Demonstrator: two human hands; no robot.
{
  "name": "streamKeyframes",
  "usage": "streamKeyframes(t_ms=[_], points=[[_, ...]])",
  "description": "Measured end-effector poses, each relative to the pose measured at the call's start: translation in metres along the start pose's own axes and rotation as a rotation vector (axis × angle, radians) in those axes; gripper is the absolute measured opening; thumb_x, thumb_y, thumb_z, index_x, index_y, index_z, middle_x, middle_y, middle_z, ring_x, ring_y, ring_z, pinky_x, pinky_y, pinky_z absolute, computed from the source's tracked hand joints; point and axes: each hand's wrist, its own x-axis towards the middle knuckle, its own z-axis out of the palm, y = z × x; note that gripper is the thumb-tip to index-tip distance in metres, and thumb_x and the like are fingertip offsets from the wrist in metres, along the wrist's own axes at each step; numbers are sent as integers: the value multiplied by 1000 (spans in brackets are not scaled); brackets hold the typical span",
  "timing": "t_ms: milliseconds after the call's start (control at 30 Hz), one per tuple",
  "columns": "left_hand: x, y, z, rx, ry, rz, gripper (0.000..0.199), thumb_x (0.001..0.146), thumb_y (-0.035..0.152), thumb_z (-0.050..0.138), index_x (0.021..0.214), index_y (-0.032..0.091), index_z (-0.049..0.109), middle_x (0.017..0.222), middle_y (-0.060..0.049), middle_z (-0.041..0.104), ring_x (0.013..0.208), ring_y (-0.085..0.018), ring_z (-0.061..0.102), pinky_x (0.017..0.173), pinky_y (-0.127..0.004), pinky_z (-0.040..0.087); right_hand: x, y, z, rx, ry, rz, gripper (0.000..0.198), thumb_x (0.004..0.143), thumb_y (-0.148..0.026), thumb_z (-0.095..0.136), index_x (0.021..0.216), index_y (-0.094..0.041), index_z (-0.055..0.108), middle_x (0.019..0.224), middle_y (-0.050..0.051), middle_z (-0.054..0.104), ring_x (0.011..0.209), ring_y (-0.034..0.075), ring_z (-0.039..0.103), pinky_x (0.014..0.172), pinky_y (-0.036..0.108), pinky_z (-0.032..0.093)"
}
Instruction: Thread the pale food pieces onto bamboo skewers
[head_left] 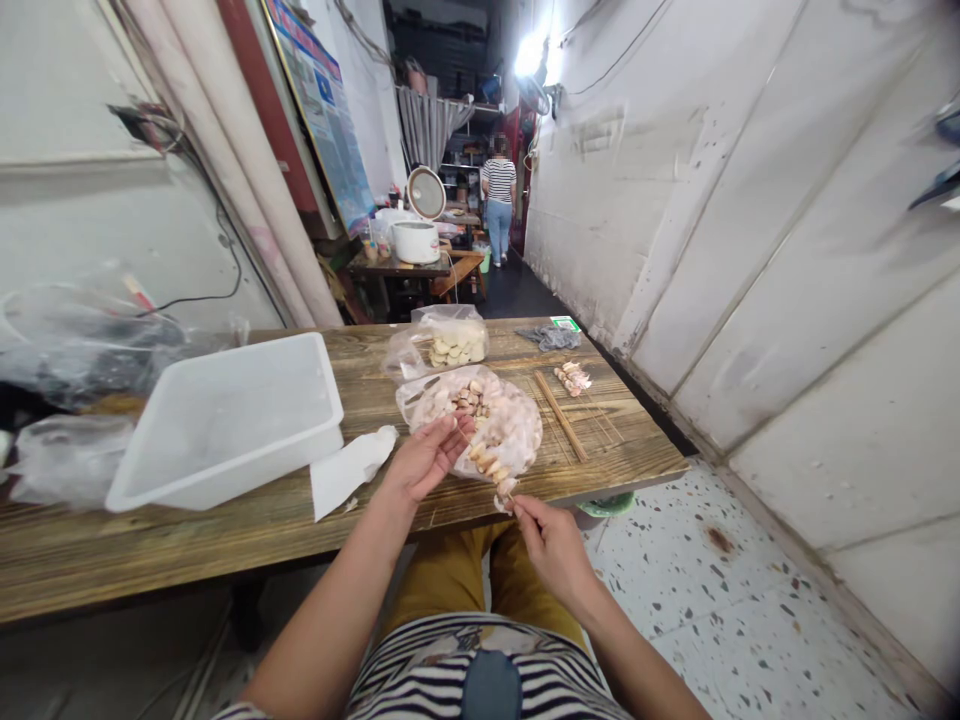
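A thin skewer of pale garlic cloves [491, 465] slants between my two hands above the table's front edge. My right hand [553, 545] pinches its near end. At the far end, the fingers of my left hand [433, 455], palm turned up, are closed around the tip. Under and behind the cloves lies an open plastic bag [517, 420] full of garlic cloves, with a darker heap of cloves [470, 397] on it. Finished-looking garlic skewers [572, 378] rest at the right, beside a bundle of bare wooden sticks [561, 416].
A white plastic tub [225, 385] and a white paper sheet [351, 468] lie to the left. Behind are a bag of pale slices [457, 345] and a crumpled grey bag [553, 338]. A rice cooker [416, 242] and a person [499, 190] are farther back.
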Motion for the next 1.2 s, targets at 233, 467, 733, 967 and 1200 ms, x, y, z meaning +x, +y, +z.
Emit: streamKeyframes(t_ms=[233, 467, 733, 967, 1200], points=[[-7, 0, 6, 37, 4, 47, 15, 83, 10, 51, 88, 7, 64, 98, -15, 68, 97, -20, 63, 92, -32, 48, 1, 4, 3, -46, -55, 4, 29, 90, -20, 39, 92, -19, 68, 79, 5, 70, 73, 19, 65, 69, 24, 47], [-23, 8, 9, 81, -169, 30, 23, 80, 6, 53, 101, 5, 63, 109, -17, 65, 112, -23, 54, 105, -35, 35, 1, 11, 3, -52, -40, 20, 30, 90, -21, 38, 92, -17, 67, 79, 6, 69, 75, 19, 65, 71, 24, 47], [-23, 10, 5, 62, -184, 42, 21, 81, 11, 54, 100, 8, 64, 109, -14, 65, 111, -23, 55, 102, -37, 38, 1, 8, 2, -31, -38, 18, 29, 90, -21, 39, 93, -18, 67, 81, 5, 70, 75, 19, 65, 73, 25, 47], [-18, 10, 2, 55, -103, 48, 19, 80, 9, 55, 97, 10, 65, 102, -12, 68, 102, -21, 61, 96, -33, 45, 0, 6, 1, -11, -45, 15, 29, 90, -21, 39, 95, -17, 67, 84, 6, 70, 78, 19, 65, 74, 25, 47], [-17, 7, 4, -37, -35, 27, 17, 82, 7, 51, 93, 9, 65, 93, -12, 70, 95, -18, 64, 86, -26, 51, 1, 4, 1, 6, -22, 10, 28, 90, -20, 40, 94, -18, 67, 83, 5, 70, 78, 19, 65, 74, 25, 48]])
